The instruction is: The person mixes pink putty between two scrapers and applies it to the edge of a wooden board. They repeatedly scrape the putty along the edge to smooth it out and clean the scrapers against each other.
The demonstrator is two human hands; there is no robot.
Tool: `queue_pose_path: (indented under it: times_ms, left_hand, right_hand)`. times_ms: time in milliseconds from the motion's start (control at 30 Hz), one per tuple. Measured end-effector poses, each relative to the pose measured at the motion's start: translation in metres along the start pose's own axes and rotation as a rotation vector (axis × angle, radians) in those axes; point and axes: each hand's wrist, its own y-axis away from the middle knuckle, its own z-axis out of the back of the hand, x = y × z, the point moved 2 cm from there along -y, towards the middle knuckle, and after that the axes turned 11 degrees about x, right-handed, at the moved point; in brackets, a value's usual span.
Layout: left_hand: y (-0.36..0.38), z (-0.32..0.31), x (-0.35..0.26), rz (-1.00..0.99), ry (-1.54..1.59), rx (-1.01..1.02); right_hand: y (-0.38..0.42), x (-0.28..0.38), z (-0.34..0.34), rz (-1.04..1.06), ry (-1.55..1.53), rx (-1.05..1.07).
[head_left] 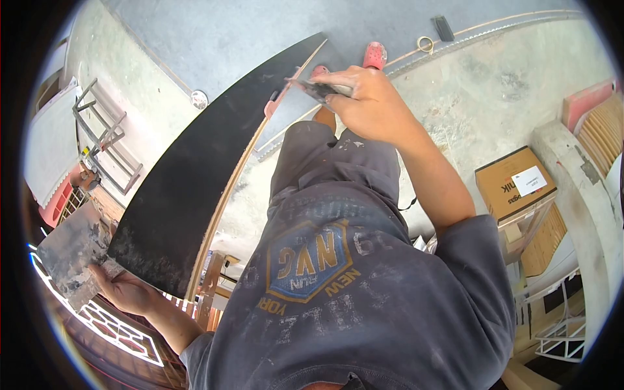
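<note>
A large black curved board point(188, 149) stands in front of me, its long light-brown edge point(227, 190) facing my body. My right hand point(372, 107) is closed around a putty knife point(316, 91), blurred, held close to the far part of that edge. A smear of pinkish putty point(273, 104) sits on the edge just beside the blade. At lower left, my left hand point(127, 291) grips a flat, stained metal plate point(73, 250) carrying dark and grey smears, near the board's near end.
A dark metal rack point(104, 133) stands at left. On the floor lie a white round lid point(199, 99), a tape roll point(425, 44) and a dark block point(443, 28). A cardboard box point(515, 184) rests on a wooden stand at right, beside a curved pale panel point(578, 162).
</note>
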Motion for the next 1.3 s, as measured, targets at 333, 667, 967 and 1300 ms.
queue_pose_path:
  times_ms: [333,667,967,1300]
  left_hand:
    - [-0.004,0.001,0.001,0.108,0.18,0.261]
    - [-0.001,-0.007,0.0,0.041,0.029,0.086]
    - [-0.004,-0.003,0.001,-0.006,0.025,0.073]
    - [-0.004,-0.009,-0.001,-0.004,-0.029,0.059]
  right_hand:
    - [0.011,0.04,0.005,0.185,0.038,0.041]
    - [0.032,0.07,0.007,0.377,0.015,0.026]
    - [0.042,0.052,-0.016,0.585,0.039,-0.287]
    - [0.042,0.04,-0.072,0.754,0.189,-0.464]
